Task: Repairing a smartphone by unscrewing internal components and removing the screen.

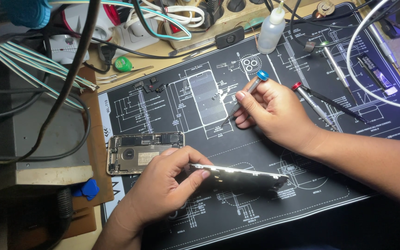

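Note:
My left hand (163,185) grips the left end of a phone screen panel (246,177), which is lifted on edge and opened away from the phone body (135,153) lying on the black repair mat (302,194). The open body shows its inner parts and lies just left of that hand. My right hand (274,111) holds a thin screwdriver with a blue cap (251,90), its tip pointing down-left onto the mat near several tiny screws.
A red-capped screwdriver (312,103) and other silver drivers (336,68) lie right of my right hand. A squeeze bottle (271,28) stands at the back. Tweezers (126,75), a green roll (123,64), cables and a grey box (38,134) crowd the left. Blue picks (88,189) lie beside the mat.

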